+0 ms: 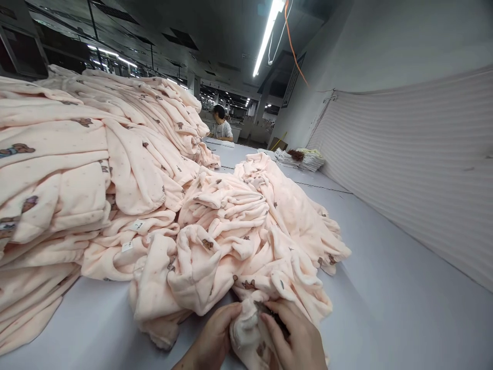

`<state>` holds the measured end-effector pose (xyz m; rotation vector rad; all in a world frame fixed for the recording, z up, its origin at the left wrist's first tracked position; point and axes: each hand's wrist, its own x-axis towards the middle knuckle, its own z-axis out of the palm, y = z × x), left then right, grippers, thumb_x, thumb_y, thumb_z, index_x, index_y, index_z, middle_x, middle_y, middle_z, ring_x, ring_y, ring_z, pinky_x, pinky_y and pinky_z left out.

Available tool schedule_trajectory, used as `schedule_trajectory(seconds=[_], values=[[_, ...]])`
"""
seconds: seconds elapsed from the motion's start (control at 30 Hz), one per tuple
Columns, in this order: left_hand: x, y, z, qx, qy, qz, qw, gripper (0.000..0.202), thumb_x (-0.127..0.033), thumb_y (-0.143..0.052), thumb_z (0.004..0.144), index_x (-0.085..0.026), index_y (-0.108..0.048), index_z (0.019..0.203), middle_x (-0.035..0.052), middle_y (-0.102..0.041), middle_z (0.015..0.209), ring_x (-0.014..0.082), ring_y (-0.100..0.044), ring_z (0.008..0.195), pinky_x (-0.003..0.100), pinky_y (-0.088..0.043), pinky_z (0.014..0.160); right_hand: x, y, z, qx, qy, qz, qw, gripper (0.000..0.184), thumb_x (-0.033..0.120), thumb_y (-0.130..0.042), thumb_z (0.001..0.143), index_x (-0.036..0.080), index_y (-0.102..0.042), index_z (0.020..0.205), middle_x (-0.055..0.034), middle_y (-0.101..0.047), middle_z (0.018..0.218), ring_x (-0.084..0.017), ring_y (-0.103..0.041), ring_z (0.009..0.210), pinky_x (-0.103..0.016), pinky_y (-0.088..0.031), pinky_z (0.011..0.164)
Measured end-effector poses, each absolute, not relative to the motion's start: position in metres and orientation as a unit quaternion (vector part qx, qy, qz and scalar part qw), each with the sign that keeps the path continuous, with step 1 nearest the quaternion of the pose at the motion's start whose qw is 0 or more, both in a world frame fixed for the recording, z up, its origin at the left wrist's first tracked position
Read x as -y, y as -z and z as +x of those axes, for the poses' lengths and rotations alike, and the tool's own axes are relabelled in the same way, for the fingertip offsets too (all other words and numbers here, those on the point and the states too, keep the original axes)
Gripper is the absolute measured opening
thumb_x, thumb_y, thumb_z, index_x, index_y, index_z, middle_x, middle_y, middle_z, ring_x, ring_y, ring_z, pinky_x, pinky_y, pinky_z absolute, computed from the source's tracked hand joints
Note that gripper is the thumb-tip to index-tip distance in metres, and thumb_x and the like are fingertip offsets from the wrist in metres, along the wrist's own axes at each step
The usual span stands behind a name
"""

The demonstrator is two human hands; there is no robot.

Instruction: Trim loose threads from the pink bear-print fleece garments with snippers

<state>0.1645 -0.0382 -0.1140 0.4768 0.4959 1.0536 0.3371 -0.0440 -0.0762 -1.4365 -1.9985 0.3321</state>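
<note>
At the bottom of the head view, my left hand (216,331) is closed, pinching the edge of a pale pink fleece garment (250,336) with small printed figures. My right hand (296,334) is curled around a small dark tool, which looks like thread snips (279,321). The snips' tip lies against the bunched edge of the fleece, close to the left fingertips. Fingers hide most of the tool. More of the same fleece lies crumpled in a heap (227,246) directly beyond both hands.
A tall pile of pink fleece garments (61,169) rises on the left of the pale table (385,308). White labels (127,246) show among them. Folded cloth stacks (311,160) lie farther back, beside a sheet-covered wall (404,169). A person (222,125) sits at the far end.
</note>
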Motion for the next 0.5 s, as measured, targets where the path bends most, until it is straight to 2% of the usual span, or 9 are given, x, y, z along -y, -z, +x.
schedule_trajectory(seconds=[0.13, 0.3, 0.4, 0.5], values=[[0.038, 0.114, 0.163, -0.220, -0.485, 0.218, 0.818, 0.029, -0.032, -0.057, 0.084, -0.010, -0.074, 0.093, 0.0107, -0.075, 0.087, 0.0268, -0.063, 0.100, 0.037, -0.043, 0.094, 0.039, 0.075, 0.337, 0.748, -0.138, -0.561, 0.327, 0.024, 0.040, -0.050, 0.091, 0.028, -0.070, 0.097, -0.0032, -0.072, 0.095, -0.022, -0.068, 0.088, -0.029, -0.052, 0.073], [0.038, 0.116, 0.159, -0.227, -0.479, 0.215, 0.820, 0.042, -0.042, -0.041, 0.093, -0.014, -0.072, 0.097, 0.0080, -0.074, 0.093, 0.0236, -0.061, 0.105, 0.035, -0.039, 0.098, 0.041, 0.069, 0.341, 0.771, -0.125, -0.547, 0.302, 0.022, 0.038, -0.050, 0.091, 0.027, -0.068, 0.098, -0.0028, -0.072, 0.095, -0.021, -0.067, 0.088, -0.028, -0.053, 0.072], [0.038, 0.114, 0.159, -0.230, -0.471, 0.237, 0.818, 0.048, -0.048, -0.039, 0.093, -0.014, -0.072, 0.095, 0.0082, -0.073, 0.096, 0.0236, -0.059, 0.107, 0.035, -0.039, 0.098, 0.047, 0.066, 0.339, 0.813, -0.082, -0.513, 0.262, 0.021, 0.033, -0.054, 0.089, 0.026, -0.064, 0.105, -0.0036, -0.070, 0.095, -0.021, -0.067, 0.084, -0.029, -0.053, 0.069], [0.038, 0.109, 0.160, -0.218, -0.463, 0.259, 0.820, 0.052, -0.053, -0.037, 0.092, -0.014, -0.070, 0.097, 0.0089, -0.072, 0.100, 0.0235, -0.058, 0.108, 0.035, -0.041, 0.095, 0.049, 0.064, 0.336, 0.822, -0.042, -0.507, 0.256, 0.022, 0.030, -0.049, 0.091, 0.024, -0.064, 0.105, -0.0053, -0.069, 0.093, -0.022, -0.066, 0.081, -0.031, -0.051, 0.069]])
